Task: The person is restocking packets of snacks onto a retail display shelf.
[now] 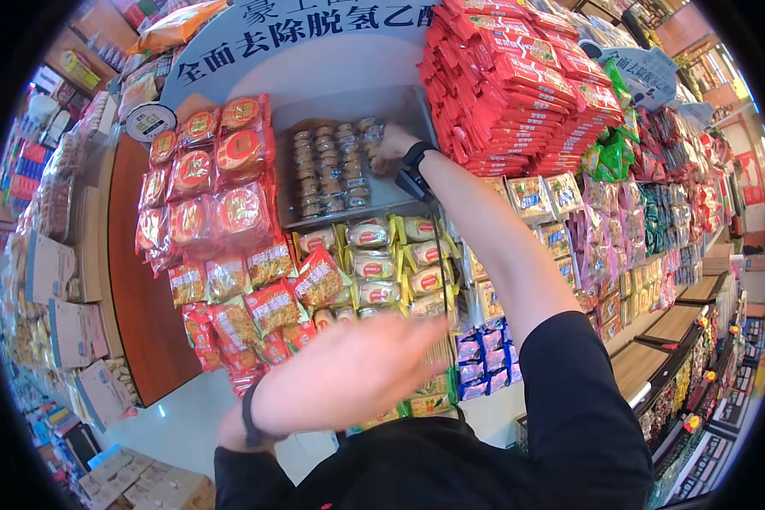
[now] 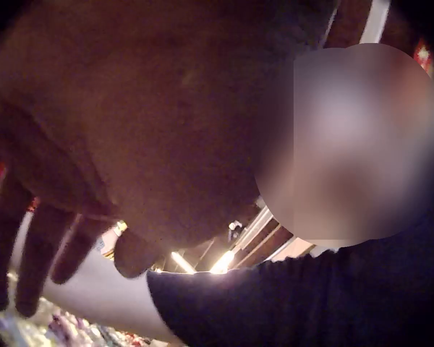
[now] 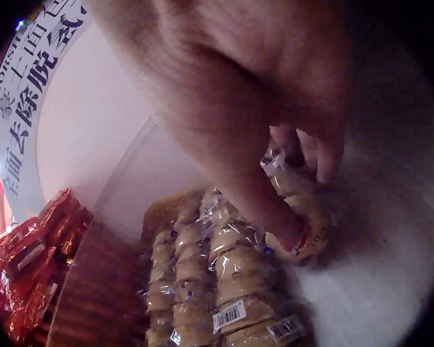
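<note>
My right hand (image 1: pixel 391 146) reaches into the far right corner of a clear plastic bin (image 1: pixel 306 112). In the right wrist view, its thumb and fingers curl round a clear-wrapped pack of round pastries (image 3: pixel 315 217) at the end of a row. Beside that pack stand more rows of wrapped round pastries (image 3: pixel 235 267), some with barcode labels. My left hand (image 1: pixel 348 365), blurred, hangs palm down over the near side of the display with nothing held. Loosely extended fingers (image 2: pixel 32 253) of this hand show in the left wrist view.
Red-wrapped round cakes (image 1: pixel 191 170) line the bin's left side. A tall stack of red packets (image 1: pixel 514 81) rises at its right. Yellow-wrapped packs (image 1: pixel 374 263) lie in front, below the bin. A curved sign board (image 1: pixel 314 51) stands behind.
</note>
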The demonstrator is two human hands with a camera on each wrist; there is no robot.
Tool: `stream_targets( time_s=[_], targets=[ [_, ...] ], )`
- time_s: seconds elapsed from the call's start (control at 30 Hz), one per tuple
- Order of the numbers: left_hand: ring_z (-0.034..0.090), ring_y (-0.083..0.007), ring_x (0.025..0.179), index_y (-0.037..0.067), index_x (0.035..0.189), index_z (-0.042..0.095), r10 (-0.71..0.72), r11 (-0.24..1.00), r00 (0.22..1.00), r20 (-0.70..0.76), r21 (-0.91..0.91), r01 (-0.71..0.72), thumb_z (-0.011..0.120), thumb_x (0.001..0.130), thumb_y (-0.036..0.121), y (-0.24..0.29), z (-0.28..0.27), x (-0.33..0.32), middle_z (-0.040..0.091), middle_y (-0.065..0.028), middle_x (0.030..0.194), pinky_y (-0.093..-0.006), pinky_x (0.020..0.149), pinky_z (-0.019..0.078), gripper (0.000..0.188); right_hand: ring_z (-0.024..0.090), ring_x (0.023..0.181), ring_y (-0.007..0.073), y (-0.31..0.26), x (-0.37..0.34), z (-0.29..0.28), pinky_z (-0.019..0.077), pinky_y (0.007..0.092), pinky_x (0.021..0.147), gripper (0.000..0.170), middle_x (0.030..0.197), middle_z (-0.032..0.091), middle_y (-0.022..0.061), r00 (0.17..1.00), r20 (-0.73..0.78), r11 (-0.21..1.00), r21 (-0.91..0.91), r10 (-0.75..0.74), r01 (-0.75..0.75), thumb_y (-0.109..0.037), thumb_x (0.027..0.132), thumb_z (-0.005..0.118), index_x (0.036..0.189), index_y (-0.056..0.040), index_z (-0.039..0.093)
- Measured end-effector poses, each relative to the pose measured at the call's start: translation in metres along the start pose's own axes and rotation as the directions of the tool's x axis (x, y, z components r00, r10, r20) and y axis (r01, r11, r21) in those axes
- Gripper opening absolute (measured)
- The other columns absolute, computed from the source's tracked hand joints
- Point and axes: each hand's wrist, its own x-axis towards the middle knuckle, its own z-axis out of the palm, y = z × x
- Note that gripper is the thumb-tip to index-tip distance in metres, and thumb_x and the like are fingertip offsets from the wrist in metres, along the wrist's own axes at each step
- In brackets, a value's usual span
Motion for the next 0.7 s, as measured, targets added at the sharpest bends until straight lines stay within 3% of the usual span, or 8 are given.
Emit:
stream_targets(
  time_s=[0.03, 0.1, 0.13, 0.2, 0.3, 0.47, 0.57, 0.7],
  targets=[
    [0.067, -0.0368, 0.106, 0.004, 0.141, 0.056, 0.143, 0.989, 0.99, 0.015, -0.035, -0.142, 0.059, 0.106, 0.029, -0.009, 0.011, -0.016, 0.069, -0.0197, 0.114, -0.0472, 0.092, 0.054, 0.043, 0.073, 0.1, 0.0298, -0.008, -0.009, -0.005, 0.0603, 0.0405, 0.087, 0.074, 0.111, 0.075, 0.0201, 1.0, 0.011, 1.0, 0.0, 0.024, -0.024, -0.028, 0.048, 0.101, 0.105, 0.0084, 0.072],
    [0.066, -0.0366, 0.11, 0.003, 0.144, 0.055, 0.248, 0.951, 0.952, 0.179, -0.234, -0.204, 0.058, 0.107, 0.028, -0.02, 0.027, -0.04, 0.067, -0.0197, 0.12, -0.0456, 0.096, 0.0534, 0.045, 0.076, 0.086, 0.0245, -0.013, -0.003, 0.005, 0.0626, 0.0397, 0.077, 0.048, 0.096, 0.079, 0.0136, 0.994, -0.094, 0.996, -0.06, 0.054, -0.059, -0.024, 0.049, 0.101, 0.084, 0.0006, 0.08],
    [0.066, -0.0365, 0.111, 0.003, 0.145, 0.054, 0.309, 0.917, 0.917, 0.254, -0.335, -0.216, 0.057, 0.107, 0.028, -0.024, 0.035, -0.049, 0.067, -0.0197, 0.123, -0.0448, 0.098, 0.0531, 0.046, 0.075, 0.087, 0.0246, -0.015, 0.0, 0.007, 0.0621, 0.0397, 0.078, 0.049, 0.097, 0.079, 0.0135, 0.996, -0.08, 0.994, -0.094, 0.05, -0.057, -0.024, 0.05, 0.101, 0.088, 0.0, 0.08],
    [0.064, -0.0351, 0.118, 0.001, 0.148, 0.051, 0.322, 0.874, 0.921, 0.219, -0.442, -0.201, 0.056, 0.109, 0.029, -0.035, 0.059, -0.062, 0.065, -0.0203, 0.13, -0.0429, 0.101, 0.0522, 0.048, 0.075, 0.089, 0.0249, -0.016, 0.005, 0.01, 0.0612, 0.0397, 0.08, 0.051, 0.098, 0.079, 0.0134, 0.997, -0.05, 0.986, -0.157, 0.051, -0.059, -0.025, 0.052, 0.099, 0.094, -0.0013, 0.081],
    [0.058, -0.0323, 0.131, -0.001, 0.151, 0.048, 0.244, 0.824, 0.945, 0.217, -0.56, -0.085, 0.054, 0.11, 0.03, -0.041, 0.074, -0.074, 0.059, -0.0181, 0.144, -0.0407, 0.111, 0.0465, 0.052, 0.075, 0.088, 0.0237, 0.017, 0.042, 0.025, 0.0598, 0.0394, 0.082, 0.048, 0.099, 0.079, 0.0105, 0.976, 0.125, 0.944, -0.261, -0.176, 0.204, -0.034, 0.06, 0.095, 0.098, -0.0072, 0.082],
    [0.055, -0.0316, 0.136, 0.0, 0.149, 0.049, 0.171, 0.704, 0.978, 0.117, -0.709, -0.038, 0.053, 0.11, 0.029, -0.053, 0.104, -0.094, 0.057, -0.017, 0.146, -0.0409, 0.116, 0.0423, 0.049, 0.074, 0.087, 0.0221, 0.023, 0.027, 0.021, 0.0588, 0.0372, 0.082, 0.047, 0.098, 0.079, 0.0092, 0.968, 0.245, 0.935, -0.329, -0.049, 0.131, -0.044, 0.067, 0.09, 0.1, -0.0112, 0.083],
    [0.056, -0.032, 0.135, 0.0, 0.147, 0.05, 0.149, 0.684, 0.985, 0.083, -0.729, -0.042, 0.054, 0.109, 0.027, -0.057, 0.113, -0.099, 0.058, -0.0174, 0.145, -0.0409, 0.115, 0.0434, 0.047, 0.075, 0.086, 0.0228, 0.017, 0.032, 0.026, 0.0593, 0.0364, 0.08, 0.049, 0.099, 0.08, 0.0095, 0.994, 0.109, 0.929, -0.365, -0.024, 0.063, -0.042, 0.065, 0.093, 0.1, -0.0099, 0.082],
    [0.053, -0.0307, 0.139, -0.001, 0.151, 0.047, 0.141, 0.671, 0.987, 0.079, -0.74, -0.037, 0.053, 0.11, 0.029, -0.06, 0.118, -0.103, 0.057, -0.0161, 0.149, -0.0415, 0.117, 0.0395, 0.051, 0.076, 0.085, 0.0234, 0.016, 0.04, 0.036, 0.0603, 0.0358, 0.08, 0.051, 0.097, 0.08, 0.0096, 0.987, -0.103, 0.98, -0.145, 0.122, -0.136, -0.042, 0.061, 0.097, 0.097, -0.0099, 0.083]
  ],
)
